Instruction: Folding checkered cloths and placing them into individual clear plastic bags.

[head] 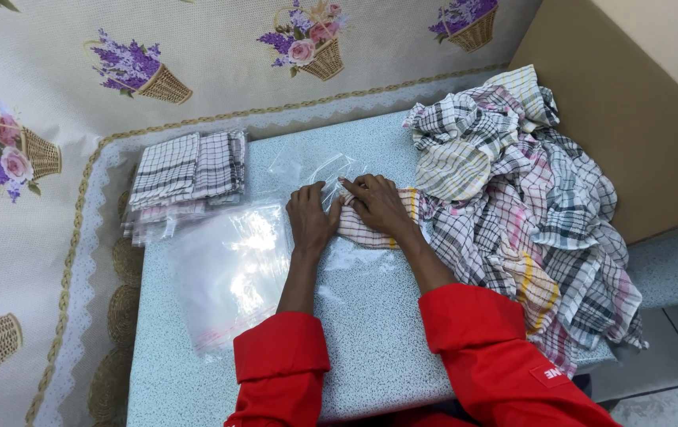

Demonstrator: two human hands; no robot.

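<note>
Grip of left hand (311, 217) and right hand (377, 204) pinches the folded checked cloth (362, 231) at the clear bag (315, 170) mouth, mid-bench (378, 332), left of the cloth heap (528, 205); keep folds flat and bag mouth spread.

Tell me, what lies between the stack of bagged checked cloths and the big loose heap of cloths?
In the head view: a clear plastic bag, and both hands, left and right, on a folded cloth.

Flowered wall covering (220, 47) (cardboard box (631, 119) opposite)
</note>
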